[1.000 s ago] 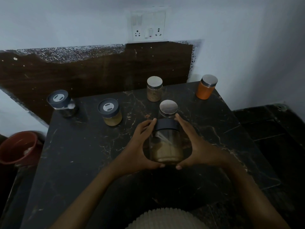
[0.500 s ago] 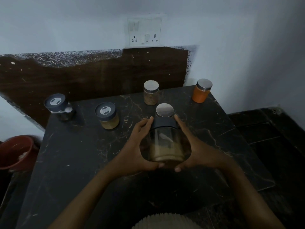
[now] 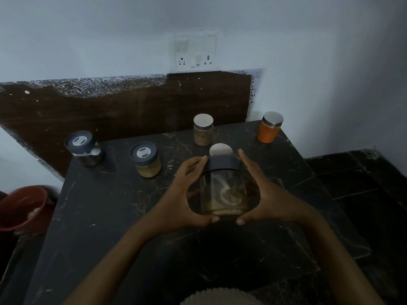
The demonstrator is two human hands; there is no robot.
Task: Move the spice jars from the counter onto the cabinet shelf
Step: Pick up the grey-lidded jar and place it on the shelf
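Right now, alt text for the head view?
The left hand and right hand grip a large dark-lidded jar over a black counter. Behind stand a half-hidden jar, a brown-filled jar, an orange jar, a yellow-filled jar and a far-left grey-lidded jar.

Your worktop [image 3: 105,216] is black marble with pale brown veins. The clear jar [image 3: 223,192] at twelve o'clock has a black lid [image 3: 222,165]; the orange jar [image 3: 268,134] at one o'clock a silver one. A red bucket [image 3: 24,208] sits at nine o'clock.

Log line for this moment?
left hand: grips dark-lidded jar | right hand: grips same jar | five other jars: standing on counter
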